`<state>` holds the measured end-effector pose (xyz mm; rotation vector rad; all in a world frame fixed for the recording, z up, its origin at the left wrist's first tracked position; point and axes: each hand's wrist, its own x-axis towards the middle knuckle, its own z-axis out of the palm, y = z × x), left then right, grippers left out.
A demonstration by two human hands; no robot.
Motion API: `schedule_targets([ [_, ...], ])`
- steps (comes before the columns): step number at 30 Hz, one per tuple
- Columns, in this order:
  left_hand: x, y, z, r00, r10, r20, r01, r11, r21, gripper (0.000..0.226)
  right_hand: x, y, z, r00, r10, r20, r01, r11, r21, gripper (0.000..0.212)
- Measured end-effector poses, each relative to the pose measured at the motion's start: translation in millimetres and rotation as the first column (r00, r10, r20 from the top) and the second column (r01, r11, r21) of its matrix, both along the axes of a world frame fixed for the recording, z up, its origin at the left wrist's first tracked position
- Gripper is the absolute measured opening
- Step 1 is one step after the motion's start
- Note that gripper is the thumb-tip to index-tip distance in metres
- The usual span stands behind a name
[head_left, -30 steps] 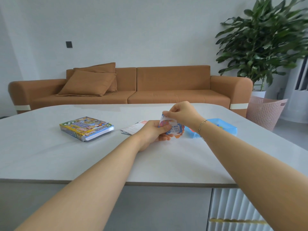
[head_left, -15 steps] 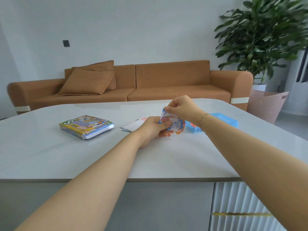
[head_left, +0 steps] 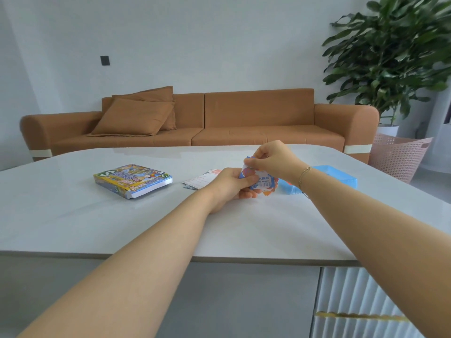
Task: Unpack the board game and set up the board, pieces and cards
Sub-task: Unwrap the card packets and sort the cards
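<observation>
Above the middle of the white table (head_left: 122,223), my left hand (head_left: 231,186) grips a small stack of colourful game cards or notes (head_left: 264,185) from below. My right hand (head_left: 271,159) pinches the stack's top edge with thumb and fingertips. The colourful game box (head_left: 133,179) lies flat on the table to the left. A printed paper sheet (head_left: 201,179) lies just beyond my left hand. A light blue plastic tray (head_left: 336,178) sits behind my right wrist, partly hidden by it.
An orange sofa (head_left: 244,118) with two cushions stands behind the table. At the right are a large potted plant (head_left: 390,57) and a pink laundry basket (head_left: 397,157). A white ribbed cabinet front (head_left: 353,301) shows below the table's near edge.
My right hand has lifted a little and shifted its pinch along the top edge of the stack. My left hand keeps its hold. The camera has tilted slightly.
</observation>
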<state>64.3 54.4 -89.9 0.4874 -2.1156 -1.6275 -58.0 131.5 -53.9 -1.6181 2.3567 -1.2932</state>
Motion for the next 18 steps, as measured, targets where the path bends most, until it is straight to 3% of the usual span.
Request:
schedule_targets([
  [8, -1.5, -1.7, -0.6, 1.0, 0.002, -0.024, -0.001, 1.0, 0.028, 0.013, 0.4, -1.7, 2.7, 0.999, -0.004, 0.047, 0.003, 1.0, 0.002, 0.015],
  [18, -1.4, -2.6, -1.1, 1.0, 0.009, -0.018, -0.009, 1.0, 0.019, 0.017, -0.4, 2.8, 1.7, 0.995, 0.052, 0.085, -0.051, 0.999, -0.017, 0.023],
])
